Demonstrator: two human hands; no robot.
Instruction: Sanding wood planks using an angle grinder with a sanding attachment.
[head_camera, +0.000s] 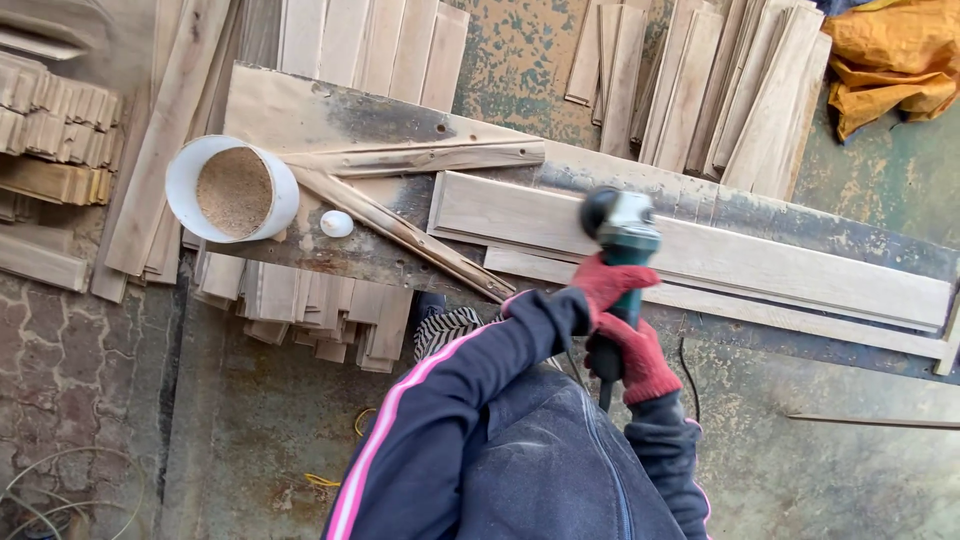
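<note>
Offcuts of pale timber (60, 130) lie stacked at nine o'clock, apparently set aside out of the working area. Next, at about ten o'clock, a white tub (232, 189) lies on its side on the rough bench board (300, 115), its mouth showing sawdust-coloured filling; a small white cap (336, 223) sits just beside it. Two thin split strips (400, 190) cross the bench toward the centre.

Near the middle, the left hand (608, 282), in a red glove, is closed around the neck of a green angle grinder (622, 235), probably to steady the head. Just below, at six o'clock from it, the right hand (640, 360), also red-gloved, is wrapped tight around the rear handle, likely to guide it. The grinder's head rests over the left end of a long pale plank (760, 260), which lies flat along the bench toward three o'clock, so its face is open to the tool.

More planks (720, 90) lean at one o'clock, with a yellow cloth (890, 55) beyond.
</note>
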